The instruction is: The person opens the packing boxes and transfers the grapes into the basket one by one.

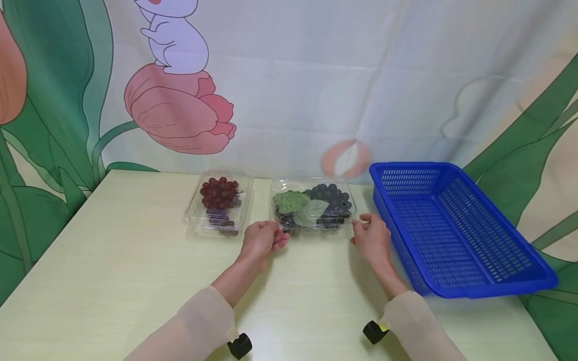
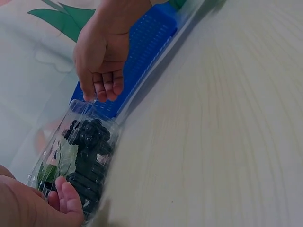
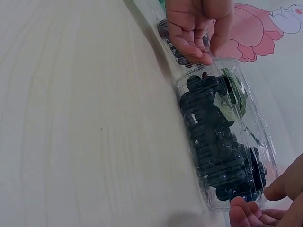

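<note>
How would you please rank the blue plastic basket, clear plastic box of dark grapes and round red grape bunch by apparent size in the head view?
Largest: blue plastic basket
Clear plastic box of dark grapes
Smallest: red grape bunch

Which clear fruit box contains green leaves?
The right box, beside the blue basket: leaves show with its dark grapes. The left box shows red and purple grapes, no leaves.
</note>
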The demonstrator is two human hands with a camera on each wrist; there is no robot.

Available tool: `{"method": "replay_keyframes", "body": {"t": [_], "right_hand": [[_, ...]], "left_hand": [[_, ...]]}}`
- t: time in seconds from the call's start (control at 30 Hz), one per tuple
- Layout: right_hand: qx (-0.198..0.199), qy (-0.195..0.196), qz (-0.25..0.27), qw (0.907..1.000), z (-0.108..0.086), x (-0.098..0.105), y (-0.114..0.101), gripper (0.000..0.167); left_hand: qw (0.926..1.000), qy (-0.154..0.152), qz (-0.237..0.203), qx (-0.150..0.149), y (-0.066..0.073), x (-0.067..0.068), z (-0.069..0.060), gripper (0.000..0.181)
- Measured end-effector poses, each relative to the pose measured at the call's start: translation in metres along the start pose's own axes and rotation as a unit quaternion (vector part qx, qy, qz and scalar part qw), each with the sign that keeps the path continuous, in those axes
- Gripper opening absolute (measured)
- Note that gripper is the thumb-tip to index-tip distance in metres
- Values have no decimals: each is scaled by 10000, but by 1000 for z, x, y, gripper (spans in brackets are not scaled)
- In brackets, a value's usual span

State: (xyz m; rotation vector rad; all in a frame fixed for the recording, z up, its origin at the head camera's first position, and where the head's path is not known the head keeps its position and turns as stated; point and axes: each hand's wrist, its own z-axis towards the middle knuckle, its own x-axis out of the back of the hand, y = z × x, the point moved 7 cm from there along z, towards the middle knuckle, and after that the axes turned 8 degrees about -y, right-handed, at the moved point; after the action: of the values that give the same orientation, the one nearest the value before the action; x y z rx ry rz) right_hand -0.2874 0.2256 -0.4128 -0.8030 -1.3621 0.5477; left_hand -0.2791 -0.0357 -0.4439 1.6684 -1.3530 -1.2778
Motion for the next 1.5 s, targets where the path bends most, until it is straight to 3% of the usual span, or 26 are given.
{"method": "replay_keyframes", "body": {"t": [0.23, 1.0, 1.5], "right_hand": [[-87, -128, 34, 9999, -8, 2, 1, 38], [97, -491, 597, 9970, -39, 4, 0, 31], [-15, -953, 832, 9920, -45, 9, -1, 34]], "left_hand": [[9989, 10, 465, 46, -1, 2, -6, 31], [9968, -428, 651, 183, -8, 14, -30, 26], [9938, -569, 934, 187, -7, 20, -44, 27]]}}
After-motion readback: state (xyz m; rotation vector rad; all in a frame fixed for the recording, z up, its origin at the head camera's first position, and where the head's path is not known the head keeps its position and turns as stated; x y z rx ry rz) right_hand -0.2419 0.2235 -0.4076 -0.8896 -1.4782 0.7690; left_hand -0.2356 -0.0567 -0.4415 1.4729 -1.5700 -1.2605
